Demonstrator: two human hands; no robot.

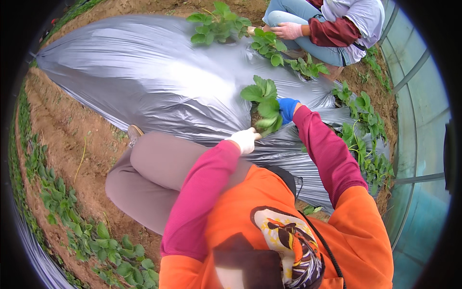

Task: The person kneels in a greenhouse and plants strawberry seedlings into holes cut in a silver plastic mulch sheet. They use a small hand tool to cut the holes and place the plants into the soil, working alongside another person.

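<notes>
My left hand (245, 140), in a white glove, grips the near edge of a hole in the silver plastic mulch film (144, 65). Folds in the film run toward that hand. A leafy strawberry plant (265, 95) comes up through the hole, with a little soil showing under its leaves. On the plant's right side is my right hand (287, 109), in a blue knit glove. Leaves hide its fingertips, so its hold on the plant or the film cannot be made out.
Across the bed another person (325, 32) crouches beside more strawberry plants (218, 25), one gloved hand near the leaves. More plants (364, 133) line the bed's right side, before a translucent greenhouse wall (418, 144). A bare soil furrow (68, 119) and another plant row (108, 249) lie left.
</notes>
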